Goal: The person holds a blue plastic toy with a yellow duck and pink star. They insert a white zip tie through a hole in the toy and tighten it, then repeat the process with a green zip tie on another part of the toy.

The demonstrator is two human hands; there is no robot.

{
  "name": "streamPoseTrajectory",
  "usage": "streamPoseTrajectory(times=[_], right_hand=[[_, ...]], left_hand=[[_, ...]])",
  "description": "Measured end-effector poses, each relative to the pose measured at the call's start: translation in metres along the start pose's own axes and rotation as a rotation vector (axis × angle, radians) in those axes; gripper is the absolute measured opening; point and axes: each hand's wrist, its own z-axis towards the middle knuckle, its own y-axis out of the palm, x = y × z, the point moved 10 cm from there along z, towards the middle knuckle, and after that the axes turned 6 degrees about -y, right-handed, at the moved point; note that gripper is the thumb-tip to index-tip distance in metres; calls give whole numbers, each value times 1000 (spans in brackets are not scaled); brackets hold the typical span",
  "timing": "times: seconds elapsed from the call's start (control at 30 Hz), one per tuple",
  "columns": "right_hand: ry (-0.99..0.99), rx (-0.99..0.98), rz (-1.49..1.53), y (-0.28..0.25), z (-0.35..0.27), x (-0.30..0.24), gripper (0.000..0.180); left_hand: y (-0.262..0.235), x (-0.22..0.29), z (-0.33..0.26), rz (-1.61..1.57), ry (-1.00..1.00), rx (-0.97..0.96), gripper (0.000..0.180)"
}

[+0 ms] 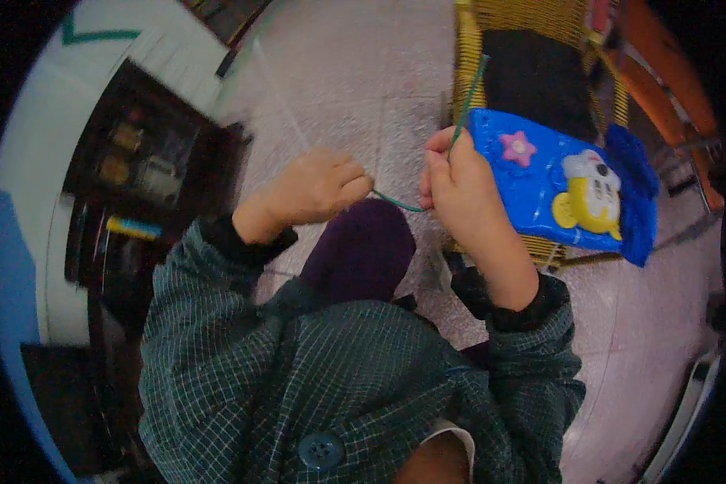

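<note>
Green cord (395, 202), thin, plastic-looking, runs between both hands at chest height, over the person's lap. Left hand (319, 187) is fisted, grip closed on one end of the cord; fingers curled tight, thumb side toward the right hand. Right hand (457, 189) pinches the cord w/ thumb and forefinger, grip closed on it too; from that pinch the cord goes up and away as a straight tail toward the wicker chair (468, 56). Between the hands the cord sags in a short shallow curve, so not pulled taut.

Just beside the right hand, touching or nearly so (can't tell which), a blue plastic toy panel (557, 185) w/ a pink star and a yellow-white cartoon figure lies on the chair seat, tilted. Dark cushion or cloth (540, 81) behind it on the chair.

Progress, judged from this: cord is in hand and being worked, but no knot, loop or attachment to the panel shows; can't tell if either end is fixed to anything. Looks early-to-mid, most of the work w/ the cord left.

Person wears a checked dark shirt (315, 379), purple trousers (363, 250); speckled floor (355, 73) below.
</note>
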Motion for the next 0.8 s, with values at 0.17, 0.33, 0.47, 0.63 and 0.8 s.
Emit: streamPoseTrajectory(times=[0.17,0.33,0.47,0.63,0.8], right_hand=[[50,-469,-30,81,-28,24,28],[201,-499,324,99,-49,52,35],[534,-783,589,127,-93,74,45],[519,-690,732,115,-91,73,50],[585,-745,1018,107,-100,57,45]], left_hand=[[-4,32,-6,40,270,-54,12],[0,46,-4,32,315,-99,14],[6,54,2,-40,249,-121,19],[11,51,1,26,215,-140,23],[24,50,1,7,180,-198,20]])
